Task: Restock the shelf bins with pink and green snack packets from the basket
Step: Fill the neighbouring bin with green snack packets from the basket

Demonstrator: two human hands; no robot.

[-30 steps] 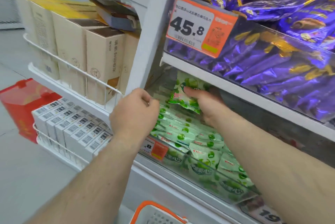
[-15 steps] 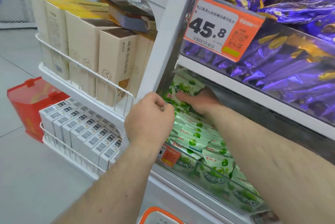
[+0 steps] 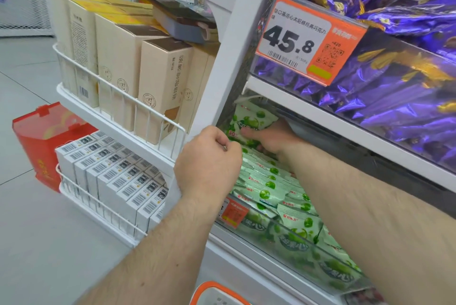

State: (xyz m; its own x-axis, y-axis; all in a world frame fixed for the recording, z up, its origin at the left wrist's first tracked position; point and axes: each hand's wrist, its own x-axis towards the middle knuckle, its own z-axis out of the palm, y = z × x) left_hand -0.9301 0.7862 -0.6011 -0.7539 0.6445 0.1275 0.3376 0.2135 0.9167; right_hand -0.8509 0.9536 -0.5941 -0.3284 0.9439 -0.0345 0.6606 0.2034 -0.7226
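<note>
A clear shelf bin (image 3: 293, 243) holds several green snack packets (image 3: 266, 186) lying in rows. My right hand (image 3: 271, 138) reaches deep into the bin's back left corner and grips one green packet (image 3: 249, 119), which stands tilted against the white upright. My left hand (image 3: 209, 164) hovers in front of the bin with its fingers curled; whether it holds anything I cannot tell. The orange rim of the basket (image 3: 217, 293) shows at the bottom edge. No pink packets are visible.
A shelf of purple packets (image 3: 394, 87) with an orange 45.8 price tag (image 3: 308, 40) hangs just above the bin. Left of the white upright (image 3: 232, 52) are wire racks of beige cartons (image 3: 160, 87) and white boxes (image 3: 118, 181). A red box (image 3: 42, 139) stands on the floor.
My right hand has pushed the green packet further back and left into the bin's corner. My left hand has drifted right, closer to the bin, and the view has shifted left.
</note>
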